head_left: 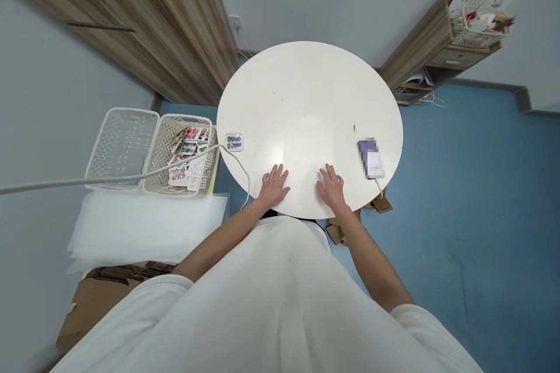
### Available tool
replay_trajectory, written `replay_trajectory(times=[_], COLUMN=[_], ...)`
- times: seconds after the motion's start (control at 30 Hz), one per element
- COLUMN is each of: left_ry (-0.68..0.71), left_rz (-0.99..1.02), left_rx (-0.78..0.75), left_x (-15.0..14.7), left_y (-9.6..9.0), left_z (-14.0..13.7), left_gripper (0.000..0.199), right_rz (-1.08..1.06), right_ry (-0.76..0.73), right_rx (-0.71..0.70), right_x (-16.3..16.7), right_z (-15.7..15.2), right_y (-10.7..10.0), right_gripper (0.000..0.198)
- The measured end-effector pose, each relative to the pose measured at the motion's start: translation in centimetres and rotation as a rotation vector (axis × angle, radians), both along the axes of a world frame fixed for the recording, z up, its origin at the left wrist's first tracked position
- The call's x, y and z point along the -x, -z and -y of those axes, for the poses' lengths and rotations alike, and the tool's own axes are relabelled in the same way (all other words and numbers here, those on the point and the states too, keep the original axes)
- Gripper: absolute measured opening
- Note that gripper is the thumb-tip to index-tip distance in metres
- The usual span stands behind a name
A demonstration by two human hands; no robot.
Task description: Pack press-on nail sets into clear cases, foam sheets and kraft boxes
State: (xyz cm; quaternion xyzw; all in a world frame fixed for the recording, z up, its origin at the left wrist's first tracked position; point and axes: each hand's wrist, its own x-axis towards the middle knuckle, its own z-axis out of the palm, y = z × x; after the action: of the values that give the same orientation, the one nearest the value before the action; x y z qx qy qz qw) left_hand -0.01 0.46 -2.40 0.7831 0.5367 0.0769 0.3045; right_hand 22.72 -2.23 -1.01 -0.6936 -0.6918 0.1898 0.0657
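Where the person's white shirt (280, 291) ends, a round white table (301, 99) is found directly in front, its near edge reached by both arms; on that edge, left of its middle, the left hand (273, 186) is laid palm down, opened wide with its fingers spread; right of the middle, the right hand (332, 189) is likewise set down on the tabletop, its fingers parted and slightly bent; between the two, a strip of bare tabletop is left.

At the table's left rim, a small clear tray (234, 141) is placed, filled with rows of dark, shiny pieces; toward its right rim, a purple object (367, 147) is partly covered by a pale one (375, 164), both too pixelated to be identified.

Left of the table, two white baskets (160, 157) are set side by side; clear packets are held in the farther one, printed cards (190, 154) in the nearer; both baskets are crossed by a white cord (109, 179), which is curved down at the table's edge; nearer the person, white sheets (149, 224) are stacked; beyond the table to the left, a wood-grained cabinet (175, 23) is seen; to the far right, a shelf unit (420, 46) is topped by another basket (475, 38).
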Motion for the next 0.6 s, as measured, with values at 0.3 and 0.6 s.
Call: replay_trajectory(times=[0.3, 0.6], left_ry=[-0.521, -0.746], left_rz=[0.059, 0.378], left_rx=[-0.015, 0.138], left_x=[9.7, 14.1], left_y=[0.6, 1.4], left_z=[-4.3, -9.2], left_gripper=[0.065, 0.065], right_rz=[-0.208, -0.798], right_ry=[-0.112, 0.091], right_rx=[0.071, 0.377], right_x=[9.6, 19.6], right_z=[-5.7, -11.4], right_y=[-1.4, -0.5], right_gripper=[0.049, 0.062])
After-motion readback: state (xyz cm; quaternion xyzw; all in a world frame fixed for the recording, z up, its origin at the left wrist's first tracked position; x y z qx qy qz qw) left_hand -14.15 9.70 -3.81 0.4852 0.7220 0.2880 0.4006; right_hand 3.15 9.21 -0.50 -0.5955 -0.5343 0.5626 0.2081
